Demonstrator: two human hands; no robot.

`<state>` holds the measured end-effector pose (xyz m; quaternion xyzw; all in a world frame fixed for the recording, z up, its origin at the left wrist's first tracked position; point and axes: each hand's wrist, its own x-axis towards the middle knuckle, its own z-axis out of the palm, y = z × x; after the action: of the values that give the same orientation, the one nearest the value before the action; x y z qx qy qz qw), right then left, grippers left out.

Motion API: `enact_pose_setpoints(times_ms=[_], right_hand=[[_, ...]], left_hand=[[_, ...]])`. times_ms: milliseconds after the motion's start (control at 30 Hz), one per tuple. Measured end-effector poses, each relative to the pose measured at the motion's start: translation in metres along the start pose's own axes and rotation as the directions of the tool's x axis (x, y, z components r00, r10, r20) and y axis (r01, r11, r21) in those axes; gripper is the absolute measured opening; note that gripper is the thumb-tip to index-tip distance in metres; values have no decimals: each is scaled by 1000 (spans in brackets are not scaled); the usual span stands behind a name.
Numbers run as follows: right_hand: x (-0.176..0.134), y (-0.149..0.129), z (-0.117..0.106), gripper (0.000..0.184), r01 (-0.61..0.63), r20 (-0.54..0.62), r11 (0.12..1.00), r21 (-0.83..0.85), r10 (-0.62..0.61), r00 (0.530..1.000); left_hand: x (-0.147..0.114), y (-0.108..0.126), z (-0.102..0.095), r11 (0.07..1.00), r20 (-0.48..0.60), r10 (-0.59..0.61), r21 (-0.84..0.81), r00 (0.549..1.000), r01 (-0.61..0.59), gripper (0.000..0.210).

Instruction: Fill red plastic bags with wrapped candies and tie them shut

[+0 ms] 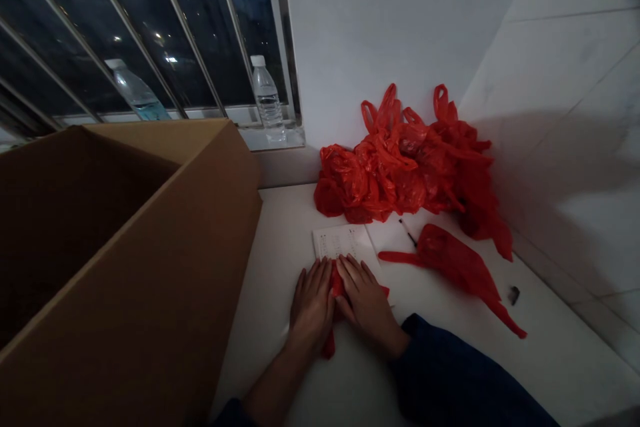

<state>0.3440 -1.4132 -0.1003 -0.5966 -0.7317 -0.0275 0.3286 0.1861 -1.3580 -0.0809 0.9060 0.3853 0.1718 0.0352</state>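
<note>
Both my hands lie palm down, side by side, on a red plastic bag point(337, 279) on the white tabletop. My left hand point(313, 303) has its fingers stretched forward over the bag's left part. Flat on the right part rests my right hand point(364, 300), fingers also straight. Most of the bag is hidden beneath them; a strip shows between the hands and an end pokes out below. A white printed sheet or booklet point(345, 240) lies just beyond my fingertips, partly covered by them. To the right, another red plastic bag point(453, 260) is spread loosely on the table.
A large cardboard box point(200, 213) stands on the left. Heaped red plastic bags point(400, 167) sit against the wall. A pen point(407, 232) and a small black object point(513, 294) lie at the right. One plastic bottle point(269, 100) stands by the barred window, another bottle point(137, 90) leans there.
</note>
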Motion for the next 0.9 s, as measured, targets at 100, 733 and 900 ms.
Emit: enact_pose_setpoints(times_ms=[100,733,900], right_hand=[[0,0,-1,63,2,1,1000,11,-2,1000],[6,39,-43,49,-163,-56,938,307,189,980],[6,28,-45,26,-118,27,906,406,117,993]], left_hand=[[0,0,0,1000,3,-6,-3,1000,6,59],[7,-11,-29,755,-116,-381,-612,917,236,30],[6,-11,-33,694,-71,-344,-692,936,202,20]])
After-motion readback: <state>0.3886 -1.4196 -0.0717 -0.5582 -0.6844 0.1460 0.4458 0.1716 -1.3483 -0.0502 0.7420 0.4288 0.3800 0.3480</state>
